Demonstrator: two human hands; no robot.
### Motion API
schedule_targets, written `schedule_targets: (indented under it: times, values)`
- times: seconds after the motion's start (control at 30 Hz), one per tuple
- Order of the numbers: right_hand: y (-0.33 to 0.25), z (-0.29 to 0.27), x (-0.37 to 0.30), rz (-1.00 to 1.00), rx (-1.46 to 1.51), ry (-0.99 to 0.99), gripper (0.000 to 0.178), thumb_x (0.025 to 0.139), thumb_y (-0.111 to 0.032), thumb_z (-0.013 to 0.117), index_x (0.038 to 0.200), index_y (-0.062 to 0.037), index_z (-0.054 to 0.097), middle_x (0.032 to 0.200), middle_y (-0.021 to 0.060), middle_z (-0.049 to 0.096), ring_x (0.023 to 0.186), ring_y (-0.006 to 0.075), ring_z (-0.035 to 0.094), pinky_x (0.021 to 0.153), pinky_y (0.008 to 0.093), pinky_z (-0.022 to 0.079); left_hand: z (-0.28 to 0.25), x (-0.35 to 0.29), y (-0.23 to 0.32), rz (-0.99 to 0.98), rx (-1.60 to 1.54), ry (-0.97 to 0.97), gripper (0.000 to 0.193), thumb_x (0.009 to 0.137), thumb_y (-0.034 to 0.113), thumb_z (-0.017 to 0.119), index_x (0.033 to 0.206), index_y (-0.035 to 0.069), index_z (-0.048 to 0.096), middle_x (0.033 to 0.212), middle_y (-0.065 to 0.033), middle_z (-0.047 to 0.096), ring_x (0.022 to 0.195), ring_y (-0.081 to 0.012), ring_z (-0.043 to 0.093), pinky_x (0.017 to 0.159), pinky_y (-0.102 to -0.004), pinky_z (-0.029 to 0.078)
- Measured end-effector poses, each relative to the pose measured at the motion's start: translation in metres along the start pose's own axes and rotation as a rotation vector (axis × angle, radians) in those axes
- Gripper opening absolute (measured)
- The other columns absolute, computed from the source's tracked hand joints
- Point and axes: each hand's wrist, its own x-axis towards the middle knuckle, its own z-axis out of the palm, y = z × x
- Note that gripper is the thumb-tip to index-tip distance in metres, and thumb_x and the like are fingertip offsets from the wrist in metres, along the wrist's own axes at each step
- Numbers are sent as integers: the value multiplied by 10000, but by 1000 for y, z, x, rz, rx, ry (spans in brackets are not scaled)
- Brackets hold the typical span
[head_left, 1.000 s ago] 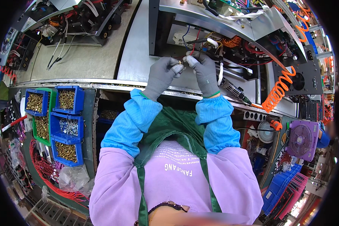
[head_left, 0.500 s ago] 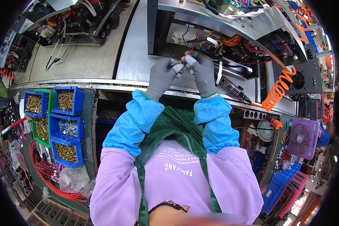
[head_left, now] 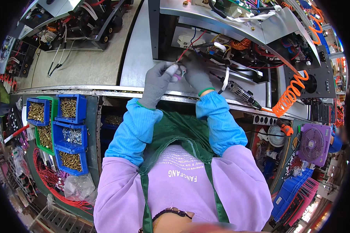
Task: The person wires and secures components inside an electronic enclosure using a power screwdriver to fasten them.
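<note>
Red wire, thin, slanting, lower end in left hand

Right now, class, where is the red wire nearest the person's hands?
In the head view's upper middle, the red wire slants from the left hand up and rightward into the open metal housing.

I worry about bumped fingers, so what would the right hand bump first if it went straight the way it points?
Probably the red wire, which seems to cross just ahead of the right hand. Depth is unclear, though: it might slip past and meet the white part inside the case.
</note>
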Motion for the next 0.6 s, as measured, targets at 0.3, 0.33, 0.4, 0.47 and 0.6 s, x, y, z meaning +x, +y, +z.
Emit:
schedule_targets:
  times: [0.3,0.33,0.4,0.47,0.6]
  values:
    - [12,21,2,-20,39,-111,216,791,-145,616,1000,-90,631,1153,110,567,1038,327,547,861,404,467,-6,9,-2,5,-48,59,265,921,200,575,1046,-32,600,882,-88,666,780,-128,636,693,-219,507]
    - [24,46,2,66,186,-90,208,799,-152,614,996,-85,633,1108,114,590,1009,327,564,846,395,472,-6,10,-1,5,-43,50,265,921,200,575,1046,-32,600,882,-88,666,780,-128,636,693,-219,507]
    - [27,53,0,145,335,-69,202,807,-159,612,991,-80,636,1063,118,614,981,326,580,831,386,477,-8,8,5,7,-7,31,266,919,202,577,1045,-32,601,876,-86,664,787,-128,637,688,-216,507]
    - [17,31,0,142,454,179,224,822,-176,610,1018,-71,636,984,124,644,910,312,608,787,355,484,-13,8,5,0,-2,32,268,919,205,578,1043,-32,601,873,-86,663,777,-127,636,686,-217,508]
    - [7,-8,-14,63,567,169,253,843,-181,598,1066,-68,638,958,121,659,845,251,633,743,321,485,-7,7,-1,0,-14,-9,272,917,217,583,1034,-28,601,857,-85,658,740,-129,632,681,-219,507]
